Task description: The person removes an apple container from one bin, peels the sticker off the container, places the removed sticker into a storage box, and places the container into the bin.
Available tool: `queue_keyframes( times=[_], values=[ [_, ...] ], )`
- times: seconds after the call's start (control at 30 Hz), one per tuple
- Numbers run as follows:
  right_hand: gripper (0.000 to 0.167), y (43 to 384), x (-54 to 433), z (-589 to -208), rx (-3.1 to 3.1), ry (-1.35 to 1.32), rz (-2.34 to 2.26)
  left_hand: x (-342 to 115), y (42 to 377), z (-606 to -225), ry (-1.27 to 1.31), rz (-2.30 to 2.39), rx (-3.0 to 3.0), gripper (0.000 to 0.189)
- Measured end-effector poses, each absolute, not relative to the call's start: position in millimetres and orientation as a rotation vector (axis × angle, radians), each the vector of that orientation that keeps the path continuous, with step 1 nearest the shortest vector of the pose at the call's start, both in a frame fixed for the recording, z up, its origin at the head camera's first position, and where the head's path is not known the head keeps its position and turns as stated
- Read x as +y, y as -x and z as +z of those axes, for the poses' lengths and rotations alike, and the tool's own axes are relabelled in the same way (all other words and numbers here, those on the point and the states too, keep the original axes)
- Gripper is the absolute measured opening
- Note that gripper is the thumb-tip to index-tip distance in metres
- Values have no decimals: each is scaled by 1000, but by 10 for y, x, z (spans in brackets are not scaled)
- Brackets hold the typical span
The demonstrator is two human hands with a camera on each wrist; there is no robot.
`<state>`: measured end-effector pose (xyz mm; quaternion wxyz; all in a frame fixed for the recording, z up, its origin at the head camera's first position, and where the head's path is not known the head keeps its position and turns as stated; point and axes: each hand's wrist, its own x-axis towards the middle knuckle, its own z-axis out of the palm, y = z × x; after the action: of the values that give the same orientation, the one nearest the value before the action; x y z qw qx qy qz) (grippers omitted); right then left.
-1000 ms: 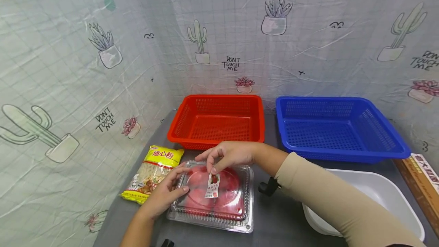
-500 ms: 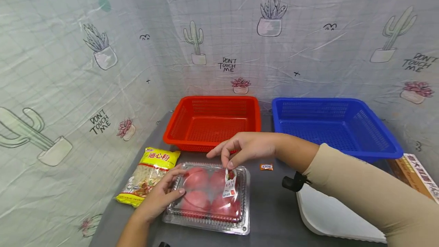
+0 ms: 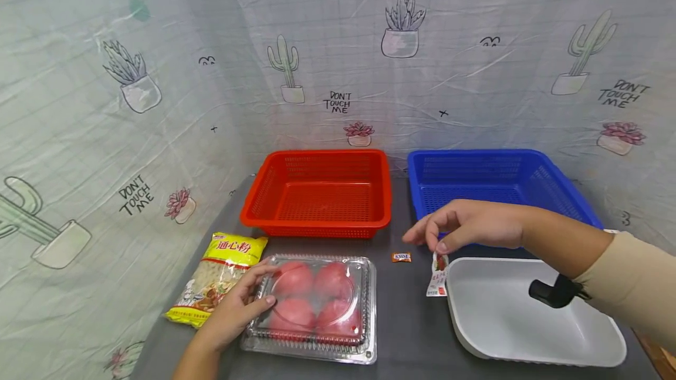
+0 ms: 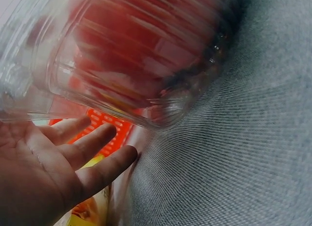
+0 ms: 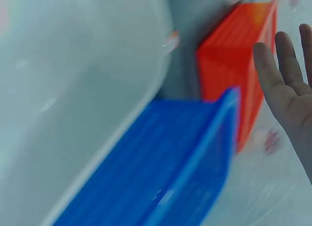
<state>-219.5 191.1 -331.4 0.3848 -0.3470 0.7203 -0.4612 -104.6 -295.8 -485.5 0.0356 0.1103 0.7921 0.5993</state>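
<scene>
My left hand [image 3: 232, 309] rests along the left side of a clear plastic clamshell box [image 3: 371, 309], its thumb over the lid's edge. Inside the box are several round, reddish fruits [image 3: 293, 280]. In the left wrist view, the fingers [image 4: 105, 175] of that hand lie extended beside the box's wall. My right hand [image 3: 470, 227] pinches the top of a small white packet [image 3: 438, 277] with a red fruit picture between thumb and index finger. The packet hangs by the left rim of a white tub [image 3: 502, 309]. It does not show in the right wrist view.
A red basket [image 3: 317, 229] and a blue basket [image 3: 414, 192] stand along the back. A yellow bag of macaroni [image 3: 216, 280] lies left of the box. A small orange sweet wrapper [image 3: 401, 257] lies on the grey table [image 3: 401, 333].
My right hand has carried the packet off the box lid and rightward to the white tub's edge. My left hand stays at the box while the head view turns slightly right.
</scene>
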Motion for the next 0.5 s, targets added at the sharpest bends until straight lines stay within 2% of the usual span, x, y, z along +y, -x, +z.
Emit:
queue_keyframes(
  times=[0.3,0.5],
  values=[
    [14,2152,2774,-3730,1785,794,-1226,-2957,1029,-4868,-324,1858,2423,50],
    [12,2092,3097,-4130,1695,698,-1279,-2950,1042,-4873,-326,1858,2422,50]
  ],
)
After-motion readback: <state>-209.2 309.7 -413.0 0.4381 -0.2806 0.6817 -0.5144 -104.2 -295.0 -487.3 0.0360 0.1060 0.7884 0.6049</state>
